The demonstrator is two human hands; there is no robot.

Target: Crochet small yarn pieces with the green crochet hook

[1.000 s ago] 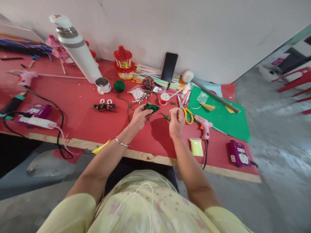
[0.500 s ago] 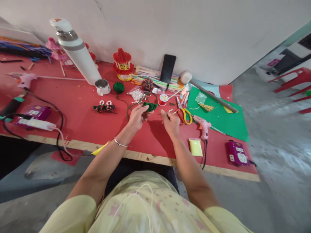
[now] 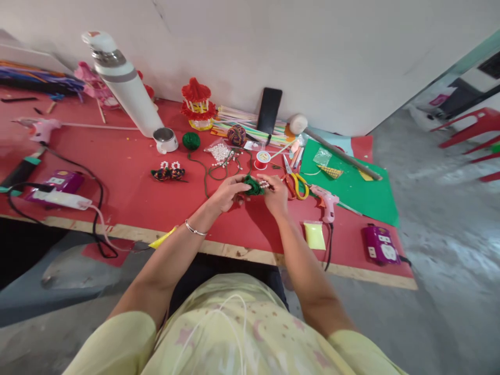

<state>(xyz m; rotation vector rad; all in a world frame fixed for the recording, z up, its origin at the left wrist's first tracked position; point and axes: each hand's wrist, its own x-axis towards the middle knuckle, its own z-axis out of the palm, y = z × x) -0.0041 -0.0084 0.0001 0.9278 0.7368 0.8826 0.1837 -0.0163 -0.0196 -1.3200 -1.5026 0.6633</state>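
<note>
My left hand (image 3: 226, 194) and my right hand (image 3: 276, 195) meet over the red table (image 3: 128, 198). Between their fingertips is a small green yarn piece (image 3: 253, 185) with a few white beads at its right side. Both hands pinch it, the left from the left side, the right from the right. A green cord (image 3: 207, 174) runs from it back toward a green yarn ball (image 3: 191, 140). Yellow-handled scissors (image 3: 296, 183) lie just right of my right hand, and a red thread spool (image 3: 262, 159) stands behind the hands.
A pink glue gun (image 3: 327, 201), a yellow packet (image 3: 314, 235) and a purple box (image 3: 380, 245) lie to the right, near a green sheet (image 3: 359, 192). A white flask (image 3: 122, 83), metal cup (image 3: 165, 139), bead bag (image 3: 220, 152), beaded ornament (image 3: 167, 172) and phone (image 3: 269, 110) stand behind. A power strip (image 3: 57, 197) lies left.
My right hand moved left from beside the scissors and joined my left hand on the green yarn piece. My left hand came slightly nearer and right with the piece.
</note>
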